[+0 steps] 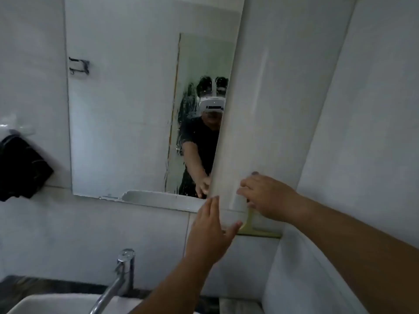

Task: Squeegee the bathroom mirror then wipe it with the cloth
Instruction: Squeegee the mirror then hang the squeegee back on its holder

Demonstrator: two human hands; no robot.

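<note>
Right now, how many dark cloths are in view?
1. A black cloth hangs on the tiled wall left of the mirror, above the sink. Neither the left hand nor the right hand holds one; others may lie out of frame.

Tap juts up below the mirror; cloth hangs left

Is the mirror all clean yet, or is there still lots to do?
Not yet. Most of the mirror looks smooth, but a streaky wet patch remains near its right edge. Both hands are at the bottom right corner: the right hand holds the yellow-green squeegee, and the left hand touches beside it. The dark cloth hangs unused on the left, so wiping is left.
</note>
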